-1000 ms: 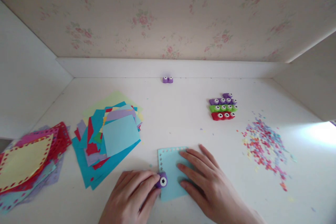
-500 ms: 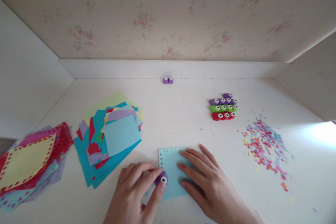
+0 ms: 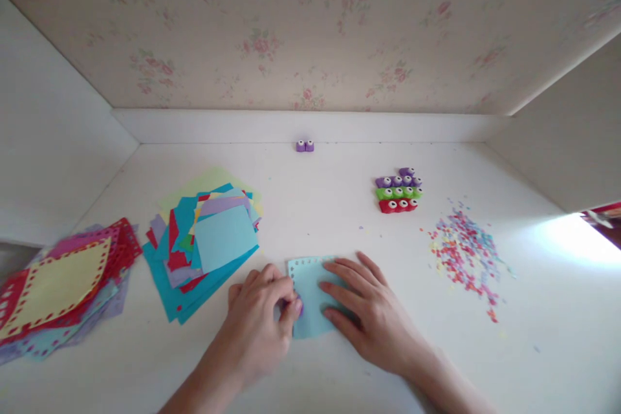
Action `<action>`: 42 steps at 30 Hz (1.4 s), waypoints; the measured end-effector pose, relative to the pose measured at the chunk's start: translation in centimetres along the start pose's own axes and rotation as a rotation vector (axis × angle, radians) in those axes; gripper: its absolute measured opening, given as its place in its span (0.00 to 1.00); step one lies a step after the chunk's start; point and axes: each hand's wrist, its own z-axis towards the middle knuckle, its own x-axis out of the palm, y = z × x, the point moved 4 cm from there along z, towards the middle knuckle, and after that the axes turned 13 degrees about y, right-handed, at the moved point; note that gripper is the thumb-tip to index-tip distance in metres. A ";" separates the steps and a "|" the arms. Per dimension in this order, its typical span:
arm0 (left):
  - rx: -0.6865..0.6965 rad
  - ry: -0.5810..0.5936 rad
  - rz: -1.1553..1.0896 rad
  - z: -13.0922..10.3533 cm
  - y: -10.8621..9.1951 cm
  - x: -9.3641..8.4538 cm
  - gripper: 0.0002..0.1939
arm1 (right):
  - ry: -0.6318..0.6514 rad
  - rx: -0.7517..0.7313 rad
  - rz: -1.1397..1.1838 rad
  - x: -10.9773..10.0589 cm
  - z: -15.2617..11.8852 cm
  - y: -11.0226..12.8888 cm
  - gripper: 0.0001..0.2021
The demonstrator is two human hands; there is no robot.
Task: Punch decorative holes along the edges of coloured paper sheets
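A light blue paper sheet (image 3: 310,310) lies before me, with small punched holes along its top and upper left edges. At its left edge my left hand (image 3: 264,314) is closed around a purple craft punch (image 3: 299,306), which is mostly hidden by the thumb and fingers. My right hand (image 3: 366,307) rests flat on the right part of the sheet, fingers spread. Up and to the left is a pile of coloured paper (image 3: 226,239), with a plain light blue piece on top.
Hole-edged papers (image 3: 63,284) are stacked at far left. Purple, green and red punches (image 3: 398,193) stand in rows at right, near a heap of paper confetti (image 3: 463,246). Two purple punches (image 3: 305,146) stand by the back wall. A white panel (image 3: 53,116) borders the left side.
My left hand has closed more tightly over the punch, covering most of it, with the thumb pressed in. My right hand stays flat on the sheet. The whole view has shifted slightly.
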 end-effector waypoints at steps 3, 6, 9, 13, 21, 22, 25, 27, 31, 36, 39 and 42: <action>0.026 0.059 -0.066 0.0 -0.3 -0.6 0.08 | -0.014 0.003 0.010 0.1 -0.1 0.0 0.15; 0.088 -0.002 -0.115 -0.9 0.2 -0.8 0.08 | -0.025 -0.001 0.022 0.2 -0.2 0.1 0.15; 0.148 -0.060 -0.154 -2.2 1.6 -0.6 0.11 | -0.038 -0.004 0.043 0.2 -0.4 0.0 0.14; 0.141 -0.201 -0.082 -4.1 4.3 -0.4 0.13 | -0.051 -0.012 0.064 0.0 -0.5 -0.1 0.14; 0.268 -0.372 0.106 -5.6 5.9 1.0 0.13 | -0.215 -0.046 0.194 -0.6 -0.6 1.5 0.14; 0.294 -0.389 0.099 -5.5 5.7 1.0 0.13 | -0.221 -0.061 0.244 -0.8 -0.6 2.3 0.15; 0.358 -0.423 0.052 -5.0 4.4 0.9 0.18 | -0.160 -0.144 0.389 -1.4 -0.2 5.0 0.19; 0.381 -0.427 0.019 -4.5 3.4 0.8 0.20 | -0.125 -0.195 0.448 -1.9 0.3 6.5 0.18; 0.397 -0.418 -0.050 -3.3 2.2 0.6 0.20 | -0.168 -0.153 0.551 -2.8 1.1 6.6 0.12; 0.314 -0.440 -0.144 -2.5 2.4 0.3 0.20 | -0.185 0.012 0.776 -4.0 1.8 2.7 0.07; 0.292 -0.439 -0.154 -2.6 3.2 0.5 0.17 | -0.293 0.268 0.764 -6.5 2.5 -3.0 0.11; 0.378 -0.476 -0.089 -2.9 3.7 1.0 0.15 | -0.452 0.653 0.435 -10.7 2.9 -10.1 0.17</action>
